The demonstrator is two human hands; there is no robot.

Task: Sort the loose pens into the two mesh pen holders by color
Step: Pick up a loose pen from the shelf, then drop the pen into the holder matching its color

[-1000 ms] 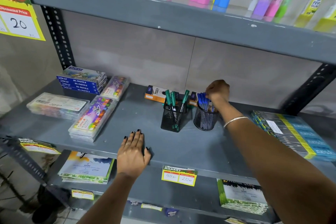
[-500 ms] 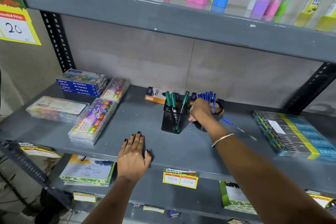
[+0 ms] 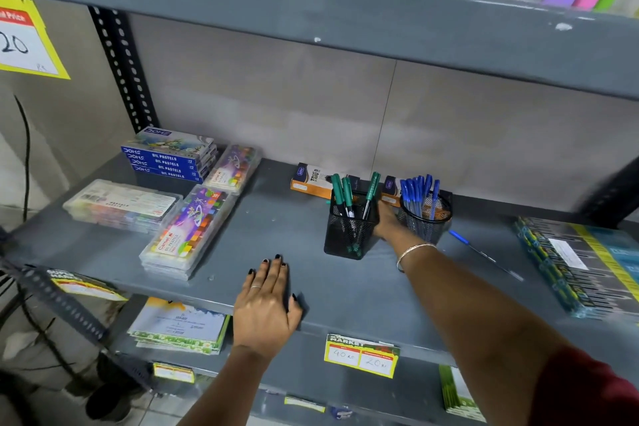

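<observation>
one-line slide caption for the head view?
Right hand reaches between square green-pen holder and round blue-pen holder; one blue pen lies loose.

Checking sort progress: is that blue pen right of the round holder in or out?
Out. The blue pen lies flat on the shelf, right of the round holder, untouched.

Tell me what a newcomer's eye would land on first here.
Two black mesh pen holders stand mid-shelf: a square one holding green-capped pens, a round one bristling with blue-capped pens. The right hand reaches between them, and one loose blue-capped pen lies right of the round holder.
</observation>
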